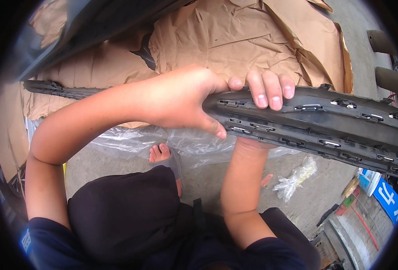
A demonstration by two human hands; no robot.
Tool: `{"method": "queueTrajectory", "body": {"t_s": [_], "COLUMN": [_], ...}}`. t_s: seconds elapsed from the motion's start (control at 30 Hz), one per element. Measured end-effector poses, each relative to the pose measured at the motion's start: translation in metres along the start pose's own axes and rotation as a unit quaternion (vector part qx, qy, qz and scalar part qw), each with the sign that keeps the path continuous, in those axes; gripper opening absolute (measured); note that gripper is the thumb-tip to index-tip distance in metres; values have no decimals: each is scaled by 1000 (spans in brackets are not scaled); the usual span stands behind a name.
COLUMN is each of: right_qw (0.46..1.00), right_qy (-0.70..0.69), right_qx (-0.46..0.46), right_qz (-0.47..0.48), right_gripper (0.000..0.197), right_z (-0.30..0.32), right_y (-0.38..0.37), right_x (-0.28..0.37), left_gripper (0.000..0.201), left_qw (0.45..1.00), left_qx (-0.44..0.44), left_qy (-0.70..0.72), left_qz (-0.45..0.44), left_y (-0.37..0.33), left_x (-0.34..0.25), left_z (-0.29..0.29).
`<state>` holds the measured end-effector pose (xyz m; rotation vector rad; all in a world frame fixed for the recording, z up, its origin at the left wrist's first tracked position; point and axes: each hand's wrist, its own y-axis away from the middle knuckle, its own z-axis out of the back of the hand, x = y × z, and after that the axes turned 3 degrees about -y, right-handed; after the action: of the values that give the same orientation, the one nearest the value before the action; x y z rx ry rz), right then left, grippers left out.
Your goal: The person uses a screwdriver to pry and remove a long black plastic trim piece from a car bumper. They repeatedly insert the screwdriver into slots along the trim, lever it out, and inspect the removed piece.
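Black plastic trim strip (306, 120), set with rows of bright metal clips, is held in both hands above the concrete floor (95, 164), its wide part running out of view at the right edge. Left hand (183, 96): at the narrower end; fingers closed around it, thumb on the clip side, one fingertip at the far edge, the rest hidden. Right hand (271, 90): forearm passes beneath the strip; four fingers curl over the far edge onto the clip side, gripping it; thumb not seen. Left of the left forearm a similar dark length (57, 89) shows; cannot tell whether it is the same piece.

Containers: white tub (368, 181) at lower right; contents cannot be made out. Beside it, blue panel (389, 200) with large white characters, partly cut off by the lens rim.

Labels: blue patch (26, 240) with pale markings on the left sleeve (50, 238); too blurred to read.

Surroundings: creased brown paper (221, 40) beyond the strip, clear plastic sheeting (131, 139) along its near side, crumpled clear wrap (296, 178) on the floor, red rod (365, 228) near the tub.
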<state>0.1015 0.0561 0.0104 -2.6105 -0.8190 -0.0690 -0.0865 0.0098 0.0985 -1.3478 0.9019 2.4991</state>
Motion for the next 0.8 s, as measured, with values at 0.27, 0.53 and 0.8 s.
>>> {"method": "queueTrajectory", "body": {"t_s": [0.27,0.53,0.8], "right_qw": [1000,996,961], "right_qy": [-10,-15,-60], "right_qx": [-7,-84,-268], "right_qz": [-1,25,39], "right_gripper": [29,46,65], "right_z": [-4,-15,-10], "right_y": [2,-3,3], "right_x": [2,0,1], "left_gripper": [80,88,56], "left_qw": [999,948,896], "left_qx": [-15,-188,-270], "left_qy": [-9,-192,-310], "left_qz": [-44,-173,-166], "left_y": [3,6,10], "left_x": [-1,5,3], "left_z": [0,-16,-39]}}
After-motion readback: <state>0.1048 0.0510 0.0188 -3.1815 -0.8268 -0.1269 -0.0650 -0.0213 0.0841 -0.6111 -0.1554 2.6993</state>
